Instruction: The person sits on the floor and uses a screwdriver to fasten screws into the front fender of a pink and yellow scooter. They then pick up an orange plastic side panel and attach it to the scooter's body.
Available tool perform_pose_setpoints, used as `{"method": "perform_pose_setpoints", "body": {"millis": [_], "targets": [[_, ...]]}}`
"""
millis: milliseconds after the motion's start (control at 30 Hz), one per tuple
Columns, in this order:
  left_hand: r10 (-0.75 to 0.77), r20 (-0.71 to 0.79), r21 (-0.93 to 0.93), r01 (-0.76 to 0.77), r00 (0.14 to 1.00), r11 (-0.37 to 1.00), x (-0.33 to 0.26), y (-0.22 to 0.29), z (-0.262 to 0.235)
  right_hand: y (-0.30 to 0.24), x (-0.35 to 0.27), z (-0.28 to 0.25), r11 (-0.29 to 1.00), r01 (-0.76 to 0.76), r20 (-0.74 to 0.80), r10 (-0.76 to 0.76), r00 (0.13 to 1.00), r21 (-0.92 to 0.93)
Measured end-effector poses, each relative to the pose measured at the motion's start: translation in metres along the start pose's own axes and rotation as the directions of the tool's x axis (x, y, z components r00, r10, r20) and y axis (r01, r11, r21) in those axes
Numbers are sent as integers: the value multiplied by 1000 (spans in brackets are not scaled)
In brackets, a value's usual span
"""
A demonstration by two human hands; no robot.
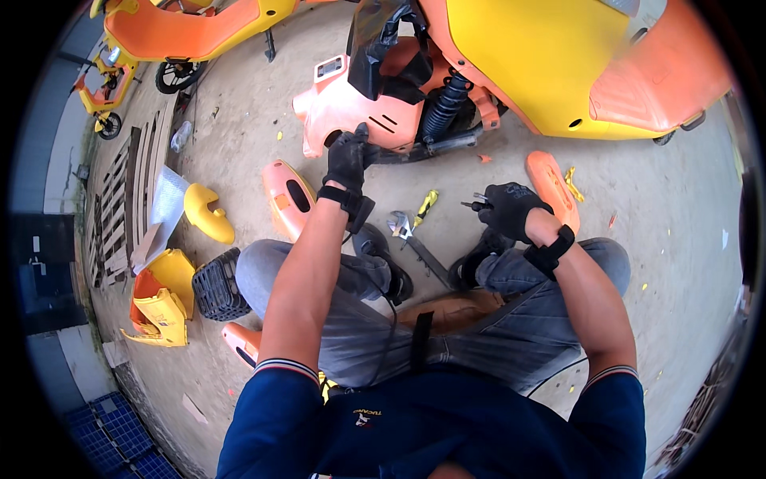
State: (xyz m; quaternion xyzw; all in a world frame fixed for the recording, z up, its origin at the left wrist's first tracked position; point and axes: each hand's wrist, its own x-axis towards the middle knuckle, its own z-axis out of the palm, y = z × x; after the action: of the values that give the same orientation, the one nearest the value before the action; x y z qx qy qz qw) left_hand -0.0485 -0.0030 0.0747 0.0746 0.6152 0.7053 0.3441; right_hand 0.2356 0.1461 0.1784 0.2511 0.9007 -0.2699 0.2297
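My left hand (348, 158), in a black glove, grips the lower edge of an orange body panel (343, 104) on the yellow and orange scooter (542, 64) in front of me. My gloved right hand (507, 209) is closed on a small dark tool with a metal tip pointing left. An adjustable wrench (415, 239) and a yellow-handled screwdriver (425, 206) lie on the concrete between my feet. I sit low with my knees apart.
Loose orange covers (287, 195) (553, 188) lie on the ground at each side. A yellow fender (207, 214), a black basket (214, 286) and stacked yellow panels (163, 307) are at left. A second scooter (183, 32) and wooden pallets (128, 191) stand at far left.
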Motion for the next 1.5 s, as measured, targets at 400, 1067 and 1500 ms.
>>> {"method": "perform_pose_setpoints", "body": {"millis": [400, 1067, 1500], "targets": [[23, -35, 26, -22, 999, 999, 9, -2, -5, 1, -3, -1, 1000, -2, -24, 1, 1000, -15], [463, -379, 903, 210, 801, 375, 11, 26, -57, -9, -5, -4, 1000, 7, 4, -7, 1000, -28], [315, -91, 984, 37, 945, 172, 43, 42, -72, -7, 3, -4, 999, -27, 24, 28, 999, -42]]}}
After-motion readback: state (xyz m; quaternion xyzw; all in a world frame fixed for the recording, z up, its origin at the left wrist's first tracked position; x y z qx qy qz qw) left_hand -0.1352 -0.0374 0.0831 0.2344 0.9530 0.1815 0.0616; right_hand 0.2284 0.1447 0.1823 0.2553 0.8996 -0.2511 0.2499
